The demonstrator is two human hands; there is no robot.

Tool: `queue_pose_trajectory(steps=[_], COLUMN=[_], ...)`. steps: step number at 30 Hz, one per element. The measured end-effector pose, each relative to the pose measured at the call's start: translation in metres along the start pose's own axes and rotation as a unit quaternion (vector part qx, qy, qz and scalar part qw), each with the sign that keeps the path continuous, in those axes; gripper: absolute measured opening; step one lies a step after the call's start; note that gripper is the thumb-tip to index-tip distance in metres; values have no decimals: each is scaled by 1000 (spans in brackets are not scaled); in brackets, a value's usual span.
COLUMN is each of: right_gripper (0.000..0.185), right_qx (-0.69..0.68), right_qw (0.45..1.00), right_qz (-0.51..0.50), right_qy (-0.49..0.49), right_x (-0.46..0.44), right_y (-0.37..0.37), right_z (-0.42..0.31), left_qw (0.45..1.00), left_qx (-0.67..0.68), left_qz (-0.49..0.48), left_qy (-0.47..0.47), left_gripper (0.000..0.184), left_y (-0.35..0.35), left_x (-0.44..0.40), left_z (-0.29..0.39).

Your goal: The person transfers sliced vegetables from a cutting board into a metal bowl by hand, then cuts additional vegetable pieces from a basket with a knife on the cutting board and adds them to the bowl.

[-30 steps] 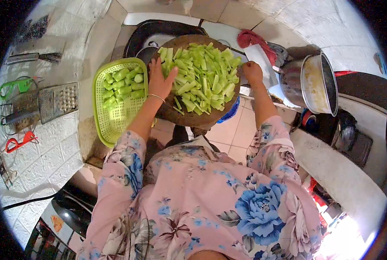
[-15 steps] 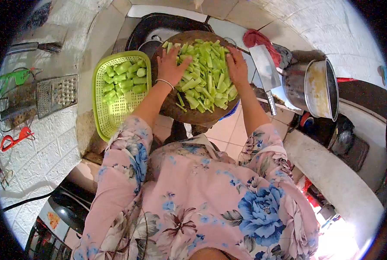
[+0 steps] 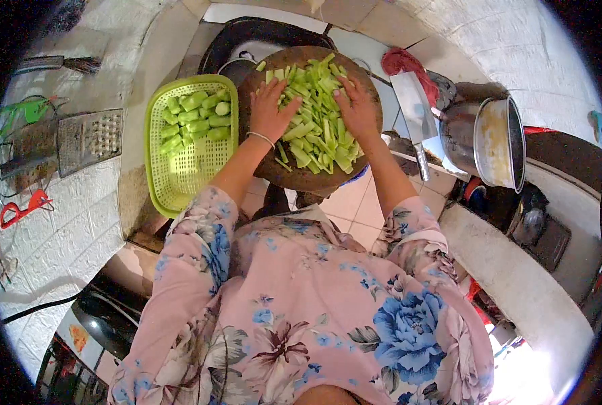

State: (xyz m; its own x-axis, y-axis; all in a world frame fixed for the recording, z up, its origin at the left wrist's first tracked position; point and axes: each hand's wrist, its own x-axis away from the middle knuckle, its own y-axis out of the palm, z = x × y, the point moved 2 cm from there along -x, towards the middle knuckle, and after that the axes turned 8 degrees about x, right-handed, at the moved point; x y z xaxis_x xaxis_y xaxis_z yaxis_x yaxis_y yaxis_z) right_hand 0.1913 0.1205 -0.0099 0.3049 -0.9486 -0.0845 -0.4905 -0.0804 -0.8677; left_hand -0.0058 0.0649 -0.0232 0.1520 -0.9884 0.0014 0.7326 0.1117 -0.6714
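Head view: green basket (image 3: pixel 194 177) part-filled with green chunks (image 3: pixel 196 116); hands (image 3: pixel 271 111) (image 3: pixel 355 108) spread, cupping sliced pile (image 3: pixel 314 128) on board (image 3: pixel 304 177).

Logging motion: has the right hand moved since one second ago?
Yes, the right hand moved left, from the right edge of the chopping board onto the cut pieces.
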Motion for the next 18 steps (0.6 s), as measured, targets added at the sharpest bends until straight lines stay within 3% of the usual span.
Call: queue_pose_trajectory(steps=[5, 7, 10, 12, 15, 17, 18], right_gripper=[42, 48, 47, 46, 48, 45, 43], right_qx=[-71, -128, -75, -99, -129, -50, -57], right_qw=[997, 987, 994, 990, 982, 988, 989], right_qz=[-19, -67, -33, -55, -71, -138, -132], right_qy=[9, 66, 71, 84, 117, 55, -28], right_x=[-5, -11, -20, -25, -36, -49, -60], right_y=[-3, -3, -11, -16, -23, -12, -5], right_z=[11, 15, 13, 11, 9, 26, 38], left_qw=[994, 994, 994, 987, 975, 978, 965], left_qx=[103, 104, 92, 147, 156, 176, 250], left_qz=[32, 39, 51, 65, 138, 109, 74], left_qy=[-5, -5, -8, 27, 72, 10, -24], left_gripper=[58, 58, 54, 48, 25, 19, 16], left_y=[-10, -15, -21, -27, -45, -61, -66], left_x=[-4, -4, -6, 1, 15, 25, 32], left_z=[11, 13, 17, 20, 30, 36, 41])
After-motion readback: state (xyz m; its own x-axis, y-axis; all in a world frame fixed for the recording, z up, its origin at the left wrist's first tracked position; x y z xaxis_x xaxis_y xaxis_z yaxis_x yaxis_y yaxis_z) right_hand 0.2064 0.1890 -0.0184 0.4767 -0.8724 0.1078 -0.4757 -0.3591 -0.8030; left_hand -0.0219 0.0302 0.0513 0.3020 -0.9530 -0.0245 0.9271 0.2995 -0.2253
